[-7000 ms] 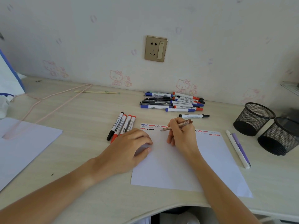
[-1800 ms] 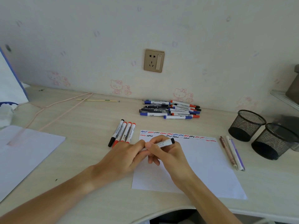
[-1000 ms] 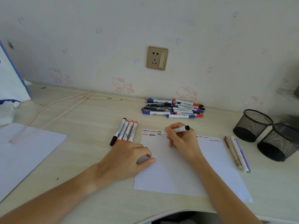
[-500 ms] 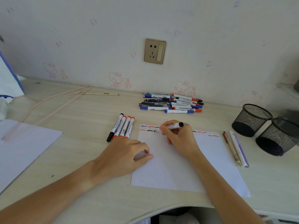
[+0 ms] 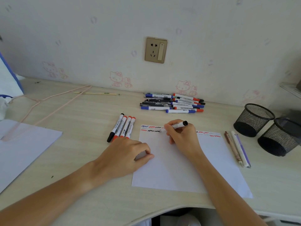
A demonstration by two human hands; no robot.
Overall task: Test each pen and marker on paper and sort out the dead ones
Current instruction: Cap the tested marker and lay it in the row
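Marker in hand: the right hand is gripping a black marker, its tip touching the paper at the second row of squiggles.
Long axis: the marker is slanting from tip at about 8 o'clock to black end at 2 o'clock.
Left hand: the left hand is pinching a small pale piece, seemingly the cap, while resting on the paper's left edge.
Sorted markers: four markers are lying at 11 o'clock from the left hand, the nearer hand.
Untested pile: the pile is lying on the worktop at 12 o'clock from the right hand.
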